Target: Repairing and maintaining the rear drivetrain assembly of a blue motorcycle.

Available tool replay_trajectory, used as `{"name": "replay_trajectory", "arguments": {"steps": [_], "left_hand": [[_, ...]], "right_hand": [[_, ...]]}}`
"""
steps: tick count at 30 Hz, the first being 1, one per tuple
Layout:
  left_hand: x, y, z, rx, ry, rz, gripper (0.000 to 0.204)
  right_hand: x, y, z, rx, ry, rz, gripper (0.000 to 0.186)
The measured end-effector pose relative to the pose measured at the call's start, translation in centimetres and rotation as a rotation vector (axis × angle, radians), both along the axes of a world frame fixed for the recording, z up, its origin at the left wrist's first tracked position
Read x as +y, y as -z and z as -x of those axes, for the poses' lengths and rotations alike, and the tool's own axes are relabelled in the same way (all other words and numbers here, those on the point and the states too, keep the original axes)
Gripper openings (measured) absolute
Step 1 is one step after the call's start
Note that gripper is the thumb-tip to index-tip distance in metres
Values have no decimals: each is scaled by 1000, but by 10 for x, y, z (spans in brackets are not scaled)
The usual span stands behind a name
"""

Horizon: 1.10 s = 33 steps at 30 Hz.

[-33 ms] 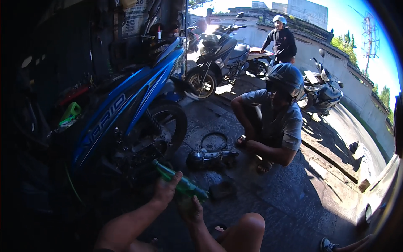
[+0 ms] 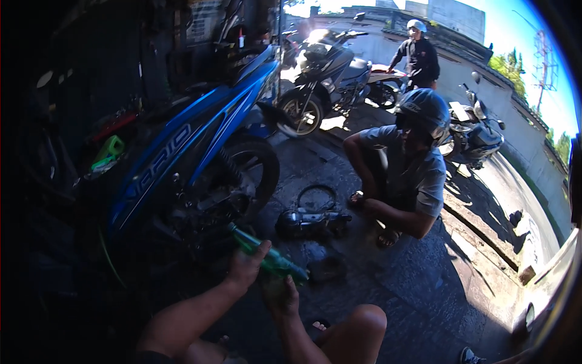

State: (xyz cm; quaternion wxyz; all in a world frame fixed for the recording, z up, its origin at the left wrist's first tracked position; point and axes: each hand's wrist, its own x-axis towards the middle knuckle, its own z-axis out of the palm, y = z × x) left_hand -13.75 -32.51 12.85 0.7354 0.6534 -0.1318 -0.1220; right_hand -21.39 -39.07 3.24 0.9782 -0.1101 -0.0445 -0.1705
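A green plastic bottle (image 2: 273, 258) lies tilted between my hands, its narrow neck toward the blue motorcycle and its base toward the lower right. My left hand (image 2: 245, 267) is wrapped round its middle, thumb on top. From below, my right hand (image 2: 283, 297) grips it near the base. Just beyond the neck are the dark rear wheel (image 2: 267, 182) and the engine area of the blue motorcycle (image 2: 200, 145). On the floor past the bottle lie a silver and black engine part (image 2: 309, 223) and a black ring-shaped belt (image 2: 316, 195). Deep shadow hides what the neck points at.
A person in a dark helmet (image 2: 424, 115) squats at the right, near the loose parts. Another person (image 2: 418, 60) stands farther back by parked motorcycles (image 2: 327, 73). A bright green container (image 2: 109, 151) stands at the left. A shoe (image 2: 470, 356) shows at the lower edge.
The whole scene sits slightly farther right in the picture. Both hands keep their hold on the bottle, at nearly the same tilt.
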Motion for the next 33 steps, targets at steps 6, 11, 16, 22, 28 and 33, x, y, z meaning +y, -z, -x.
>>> {"name": "replay_trajectory", "arguments": {"steps": [6,11,16,22,28,33], "left_hand": [[-9,6,-11,96,114,31,38],[7,14,-17,167,63,41,46],[17,9,-28,389,52,-60,53],[25,34,-59,547,30,86,58],[44,58,-92,645,70,195,58],[50,66,-107,673,67,132,62]], "right_hand": [[-1,-23,-2,20,-2,-76,58],[14,-4,-11,67,136,116,63],[16,-15,-29,113,353,256,79],[25,-16,-60,211,466,521,74],[34,1,-96,225,619,918,66],[48,24,-109,302,673,975,71]]}}
